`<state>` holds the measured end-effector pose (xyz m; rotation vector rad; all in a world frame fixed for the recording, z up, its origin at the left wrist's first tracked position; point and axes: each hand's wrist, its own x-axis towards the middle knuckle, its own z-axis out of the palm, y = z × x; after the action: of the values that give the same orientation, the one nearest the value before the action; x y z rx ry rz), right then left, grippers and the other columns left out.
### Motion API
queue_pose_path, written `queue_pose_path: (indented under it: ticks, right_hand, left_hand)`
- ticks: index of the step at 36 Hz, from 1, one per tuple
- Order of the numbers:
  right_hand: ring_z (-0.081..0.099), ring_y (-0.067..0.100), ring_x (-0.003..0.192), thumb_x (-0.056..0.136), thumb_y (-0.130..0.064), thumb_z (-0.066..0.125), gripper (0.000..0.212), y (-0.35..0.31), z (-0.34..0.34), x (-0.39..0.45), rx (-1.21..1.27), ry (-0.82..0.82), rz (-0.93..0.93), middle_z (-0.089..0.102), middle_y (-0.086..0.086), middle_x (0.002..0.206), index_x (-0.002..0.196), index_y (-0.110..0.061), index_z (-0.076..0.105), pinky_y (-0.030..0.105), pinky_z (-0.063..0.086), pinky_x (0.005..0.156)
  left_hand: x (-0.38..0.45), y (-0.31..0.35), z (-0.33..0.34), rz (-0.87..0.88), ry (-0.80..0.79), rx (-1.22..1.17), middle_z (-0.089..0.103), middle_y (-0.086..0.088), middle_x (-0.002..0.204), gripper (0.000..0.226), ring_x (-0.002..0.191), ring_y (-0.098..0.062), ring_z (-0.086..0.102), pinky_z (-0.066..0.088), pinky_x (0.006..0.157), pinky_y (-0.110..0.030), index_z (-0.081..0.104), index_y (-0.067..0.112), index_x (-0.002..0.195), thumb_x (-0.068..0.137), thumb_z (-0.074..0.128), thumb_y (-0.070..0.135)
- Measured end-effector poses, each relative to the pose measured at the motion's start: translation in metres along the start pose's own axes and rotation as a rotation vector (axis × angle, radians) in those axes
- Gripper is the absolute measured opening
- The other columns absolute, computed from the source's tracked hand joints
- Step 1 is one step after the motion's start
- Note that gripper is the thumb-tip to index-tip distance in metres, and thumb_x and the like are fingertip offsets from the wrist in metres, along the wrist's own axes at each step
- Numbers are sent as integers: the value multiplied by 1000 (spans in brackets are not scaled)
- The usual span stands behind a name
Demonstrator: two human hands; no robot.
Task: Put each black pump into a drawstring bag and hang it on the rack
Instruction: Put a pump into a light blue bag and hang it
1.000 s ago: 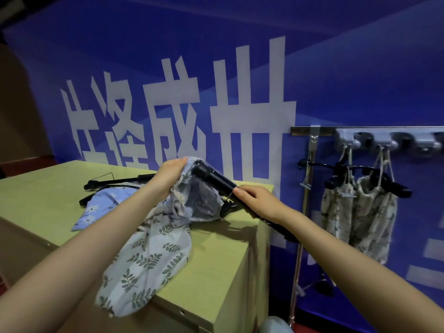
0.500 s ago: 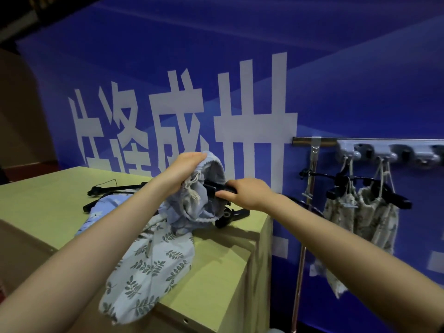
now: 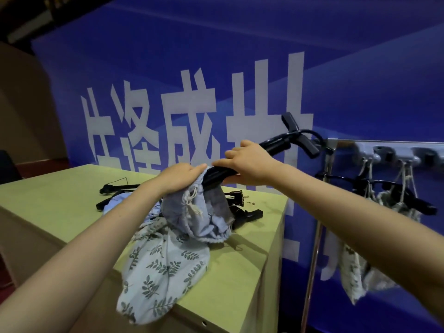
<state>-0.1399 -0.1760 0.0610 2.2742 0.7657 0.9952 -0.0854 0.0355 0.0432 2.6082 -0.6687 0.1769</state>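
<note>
Pump (image 3: 276,145): black throughout. Drawstring bag (image 3: 165,265): pale blue with a dark grey-green leaf-sprig print (cord off-white). Table (image 3: 57,188): pale yellow-green top. Backdrop wall (image 3: 240,56): deep blue with large white characters. Rack rail (image 3: 384,143): silver-grey.

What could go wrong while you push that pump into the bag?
The pump is mostly outside the bag, with its T-handle sticking up, so it may snag on the opening. The left hand holds only the bag's rim, which could slip. The bag droops over the table edge and could slide off.
</note>
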Motion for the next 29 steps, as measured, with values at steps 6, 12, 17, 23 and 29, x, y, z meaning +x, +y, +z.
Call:
queue_pose_path:
  ticks: [6,12,17,23,29]
  right_hand:
    - [64,23,79,83,-56,64,48,9,7,5,-32,126,-31,68,-1,86,118,-22,65,34,41,74]
    - [63,22,88,79,-59,67,47,8,12,10,-18,148,-12,69,-4,90,111,-25,66,38,44,85]
    - [59,28,112,79,-56,68,51,8,23,9,-12,250,66,66,4,112,116,-21,67,44,41,100]
    - [54,16,81,89,-40,60,24,-3,26,-9,613,491,714,60,-3,87,89,-16,67,30,46,60]
    - [62,15,94,94,-50,53,46,28,-2,8,1535,341,1091,65,3,107,121,-13,57,26,51,68]
  left_hand:
    - [1,-8,9,22,-79,-250,60,9,85,57,82,-9,56,40,82,-32,65,34,86,85,29,78]
    - [10,-27,33,57,-54,-442,31,2,56,51,52,-14,30,22,56,-28,42,16,67,83,59,61]
    - [17,-33,47,72,41,-591,23,4,54,51,50,-13,22,17,52,-25,30,19,62,87,64,47]
    - [12,-38,57,67,206,-729,19,10,43,54,38,-6,18,18,40,-16,23,20,57,92,62,33]
    - [9,-44,61,125,209,-718,21,10,45,51,40,-5,20,21,44,-16,24,19,58,93,61,25]
